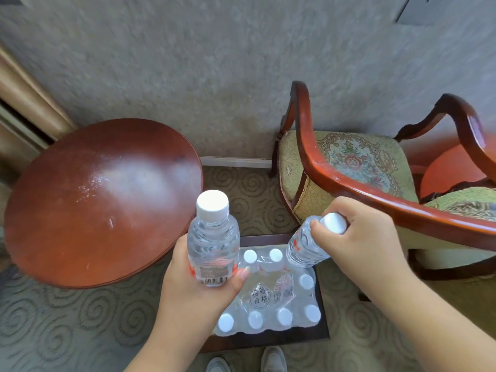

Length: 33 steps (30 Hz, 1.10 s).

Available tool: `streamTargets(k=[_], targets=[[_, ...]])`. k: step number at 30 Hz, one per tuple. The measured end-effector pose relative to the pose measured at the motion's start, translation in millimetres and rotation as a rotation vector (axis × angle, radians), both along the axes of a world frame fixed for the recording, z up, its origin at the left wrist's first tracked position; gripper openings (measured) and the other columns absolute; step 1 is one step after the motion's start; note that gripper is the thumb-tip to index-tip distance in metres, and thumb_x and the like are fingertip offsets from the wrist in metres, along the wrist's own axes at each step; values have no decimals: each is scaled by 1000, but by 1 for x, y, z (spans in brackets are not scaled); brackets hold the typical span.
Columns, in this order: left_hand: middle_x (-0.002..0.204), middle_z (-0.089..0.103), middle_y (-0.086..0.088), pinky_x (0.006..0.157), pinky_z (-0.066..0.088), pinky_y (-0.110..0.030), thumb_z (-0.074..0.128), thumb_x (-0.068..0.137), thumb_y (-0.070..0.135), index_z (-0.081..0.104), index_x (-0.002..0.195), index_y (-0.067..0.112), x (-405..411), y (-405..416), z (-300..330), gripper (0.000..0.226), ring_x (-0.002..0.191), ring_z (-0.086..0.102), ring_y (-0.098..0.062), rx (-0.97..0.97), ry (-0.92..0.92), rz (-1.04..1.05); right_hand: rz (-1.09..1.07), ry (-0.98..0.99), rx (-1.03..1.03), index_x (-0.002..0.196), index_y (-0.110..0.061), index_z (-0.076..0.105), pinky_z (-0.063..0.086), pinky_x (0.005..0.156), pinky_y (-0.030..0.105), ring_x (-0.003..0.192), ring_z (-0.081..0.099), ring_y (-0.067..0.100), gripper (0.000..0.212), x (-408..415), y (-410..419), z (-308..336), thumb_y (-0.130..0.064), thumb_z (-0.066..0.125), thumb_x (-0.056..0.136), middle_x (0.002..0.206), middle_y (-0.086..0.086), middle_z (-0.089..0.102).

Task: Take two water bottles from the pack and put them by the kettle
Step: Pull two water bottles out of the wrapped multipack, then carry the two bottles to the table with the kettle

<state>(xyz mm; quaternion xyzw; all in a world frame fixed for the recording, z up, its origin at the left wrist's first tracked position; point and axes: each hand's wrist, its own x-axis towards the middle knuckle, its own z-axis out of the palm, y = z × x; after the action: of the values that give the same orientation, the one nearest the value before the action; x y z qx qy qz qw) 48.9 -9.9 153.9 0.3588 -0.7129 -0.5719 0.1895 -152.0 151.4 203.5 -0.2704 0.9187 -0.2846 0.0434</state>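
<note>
My left hand (193, 285) grips a clear water bottle (213, 237) with a white cap and red label, held upright above the pack. My right hand (359, 237) holds a second water bottle (304, 247) by its white cap end, tilted over the pack's far right corner. The shrink-wrapped pack of bottles (271, 296) lies below on a dark low stand (268, 340), several white caps showing through the plastic. No kettle is in view.
A round red-brown wooden table (88, 205) stands to the left. A wooden armchair (349, 167) with floral cushion is on the right, its arm rail close above my right hand. Patterned carpet (53, 331) covers the floor; my shoes (249, 361) show at the bottom.
</note>
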Motion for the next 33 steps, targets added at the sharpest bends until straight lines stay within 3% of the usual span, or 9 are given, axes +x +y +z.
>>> streamTargets(k=[3,6,12,16,20,24,27,29,33], targets=[[115,73,17,89,56,-32,92,50,53,54,118,53,-2,2,-2,78,105,71,-5,10,3,2,-2,95,-126,70,-11,60,41,68,29,76,53,26,23,3,0,-25,-21,80,76,75,3,59],[115,72,21,86,54,-27,92,50,52,54,115,59,-4,3,-4,75,104,70,0,12,-2,0,-93,-194,-400,87,-18,62,42,81,18,94,61,11,20,14,-3,-44,-21,75,73,96,-3,65],[118,70,23,85,53,-26,94,49,54,52,118,58,-4,1,-20,81,106,69,3,15,-10,41,-111,-256,-546,86,-26,67,48,70,8,84,68,10,14,13,-8,-69,-31,71,74,90,-7,71],[117,66,30,80,50,-22,92,46,62,47,114,69,-6,0,-13,82,104,66,9,29,13,80,-248,-276,-575,76,-13,68,51,69,31,69,63,9,10,0,-16,-50,-22,72,76,80,4,70],[105,73,9,79,58,-30,90,48,72,53,125,41,-5,-4,35,91,94,73,-8,53,128,91,-145,-340,-587,76,-12,69,54,67,41,73,65,34,20,0,-22,28,-32,71,73,77,14,68],[99,73,5,73,54,-13,70,64,85,58,118,32,5,-3,128,77,87,73,-6,-59,248,154,-12,-379,-582,77,-14,70,53,64,43,63,63,23,22,24,-31,134,-35,72,71,74,18,68],[91,66,3,77,56,-39,58,69,89,59,117,13,22,-1,201,90,81,65,-14,-136,311,178,99,-413,-570,79,-5,71,59,69,55,70,68,39,32,49,-36,210,-36,70,70,82,27,72],[97,69,0,82,56,-57,62,69,87,59,120,22,37,5,246,84,88,68,-21,-169,317,181,197,-420,-561,83,2,67,57,66,52,66,65,33,40,66,-39,255,-37,69,72,88,33,69],[101,74,8,81,61,-45,67,61,88,62,110,41,70,22,310,67,91,73,-11,-275,291,196,305,-443,-606,83,8,58,52,61,56,65,54,21,44,92,-45,329,-34,67,71,70,26,59]])
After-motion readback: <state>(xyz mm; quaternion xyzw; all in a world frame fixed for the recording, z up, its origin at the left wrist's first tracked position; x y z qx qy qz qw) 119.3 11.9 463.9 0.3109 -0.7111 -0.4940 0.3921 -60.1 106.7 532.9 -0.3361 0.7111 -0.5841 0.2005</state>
